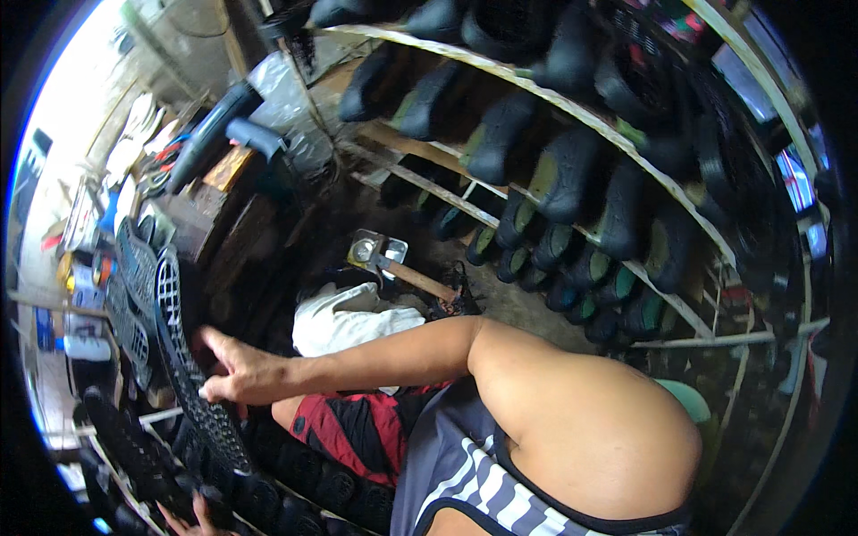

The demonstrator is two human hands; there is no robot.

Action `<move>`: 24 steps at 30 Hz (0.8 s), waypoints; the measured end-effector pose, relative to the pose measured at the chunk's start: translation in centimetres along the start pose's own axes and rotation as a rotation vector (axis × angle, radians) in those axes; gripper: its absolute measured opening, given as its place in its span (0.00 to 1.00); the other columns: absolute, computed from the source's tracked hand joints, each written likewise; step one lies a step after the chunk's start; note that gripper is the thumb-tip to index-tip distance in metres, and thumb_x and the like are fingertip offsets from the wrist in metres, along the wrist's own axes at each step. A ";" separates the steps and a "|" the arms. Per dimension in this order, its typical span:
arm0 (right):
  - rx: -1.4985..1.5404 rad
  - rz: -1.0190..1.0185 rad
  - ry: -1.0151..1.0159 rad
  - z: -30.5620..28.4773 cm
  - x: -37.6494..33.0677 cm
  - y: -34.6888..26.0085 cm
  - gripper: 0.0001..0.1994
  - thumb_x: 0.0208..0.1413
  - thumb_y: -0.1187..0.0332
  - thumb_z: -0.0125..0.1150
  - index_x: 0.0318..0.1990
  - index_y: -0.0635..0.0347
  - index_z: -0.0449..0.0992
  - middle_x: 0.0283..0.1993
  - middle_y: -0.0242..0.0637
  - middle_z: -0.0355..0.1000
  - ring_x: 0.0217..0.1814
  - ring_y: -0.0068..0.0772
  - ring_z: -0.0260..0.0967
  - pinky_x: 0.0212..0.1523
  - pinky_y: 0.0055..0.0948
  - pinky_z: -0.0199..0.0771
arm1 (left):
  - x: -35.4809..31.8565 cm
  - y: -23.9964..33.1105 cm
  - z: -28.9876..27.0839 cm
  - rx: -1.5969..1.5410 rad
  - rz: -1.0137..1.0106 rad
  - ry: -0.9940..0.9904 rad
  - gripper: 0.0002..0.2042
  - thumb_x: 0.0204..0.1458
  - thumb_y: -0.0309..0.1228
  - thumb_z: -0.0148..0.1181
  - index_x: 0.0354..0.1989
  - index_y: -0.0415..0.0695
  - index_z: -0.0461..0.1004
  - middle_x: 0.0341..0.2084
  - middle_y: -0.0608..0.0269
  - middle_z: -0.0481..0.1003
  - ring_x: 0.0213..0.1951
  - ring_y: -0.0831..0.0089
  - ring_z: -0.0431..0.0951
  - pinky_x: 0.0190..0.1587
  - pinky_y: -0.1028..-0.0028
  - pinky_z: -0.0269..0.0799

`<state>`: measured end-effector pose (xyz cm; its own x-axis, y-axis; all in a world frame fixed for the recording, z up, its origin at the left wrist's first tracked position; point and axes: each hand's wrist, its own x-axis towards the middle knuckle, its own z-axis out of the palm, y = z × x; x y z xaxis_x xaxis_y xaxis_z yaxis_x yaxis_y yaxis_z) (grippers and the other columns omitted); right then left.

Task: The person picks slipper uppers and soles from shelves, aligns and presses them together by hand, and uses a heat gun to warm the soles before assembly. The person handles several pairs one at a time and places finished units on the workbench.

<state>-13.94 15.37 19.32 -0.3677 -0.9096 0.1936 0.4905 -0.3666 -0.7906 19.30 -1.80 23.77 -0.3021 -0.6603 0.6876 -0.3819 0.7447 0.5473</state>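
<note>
My right arm reaches across to the left. My right hand [243, 371] is closed at the edge of a long shoe sole [170, 308], black with a pale grid pattern, its thumb against the sole. The sole stands tilted, its lower end over rows of black footwear parts. At the bottom edge, my left hand [198, 518] shows only in part, fingers apart, beside another black sole [125, 438]. More grey grid-patterned soles [134, 335] lean just left of the one at my right hand.
Racks of dark shoes [563, 174] on wooden rails [536, 85] curve across the right. A hammer [416, 279] lies by a metal tray [366, 246] on the floor, near a white cloth [344, 317]. A dark heat gun [219, 134] and cluttered bottles [85, 295] are at left.
</note>
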 end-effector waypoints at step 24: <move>0.065 0.114 0.237 2.8 19.9 2.1 0.42 0.69 0.71 0.70 0.77 0.69 0.44 0.61 0.57 0.73 0.54 0.51 0.84 0.45 0.42 0.92 | 32.8 -3.4 25.0 0.483 0.114 -0.539 0.52 0.34 0.46 0.85 0.74 0.46 0.71 0.65 0.42 0.76 0.68 0.50 0.75 0.72 0.58 0.70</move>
<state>-18.01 -4.07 23.18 -0.4781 -0.8773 -0.0425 0.5864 -0.2828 -0.7590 -11.11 -28.46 32.53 -0.7032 -0.6302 0.3291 -0.6275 0.7678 0.1295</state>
